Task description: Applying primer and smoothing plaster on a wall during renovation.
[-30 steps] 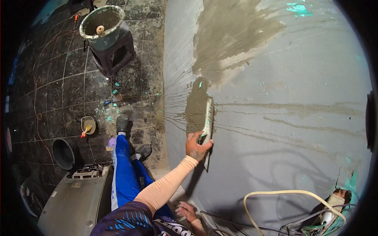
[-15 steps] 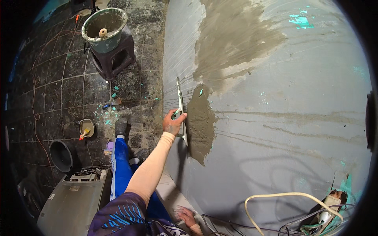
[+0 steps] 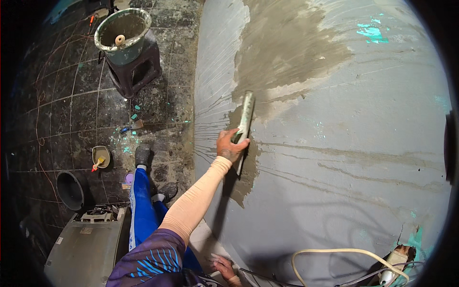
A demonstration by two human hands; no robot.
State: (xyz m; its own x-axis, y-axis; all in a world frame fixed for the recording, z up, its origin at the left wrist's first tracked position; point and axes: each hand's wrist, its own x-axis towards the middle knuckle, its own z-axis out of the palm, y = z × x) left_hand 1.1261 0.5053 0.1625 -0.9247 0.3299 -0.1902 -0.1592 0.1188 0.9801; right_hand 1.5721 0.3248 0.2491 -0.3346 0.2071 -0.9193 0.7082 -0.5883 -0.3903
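My left hand is closed round the handle of a long plastering trowel, its arm stretched out toward the grey wall. The trowel's narrow blade runs lengthwise over a patch of wet brown mortar on the wall and hides part of it. Beyond lies a larger spread of smeared mortar. Down at the lower edge, my right hand rests with its fingers stretched out by a pale ledge, holding nothing.
A mortar bucket stands on a dark plastic stool. On the tiled floor are a small tub with a brush, a black basin and a scraper. A cream cable loops near a wall socket hole.
My left hand has carried the trowel rightward, from the left edge of the wet mortar patch to over it. The blade has turned and now shows its narrow face. My right hand stays low.
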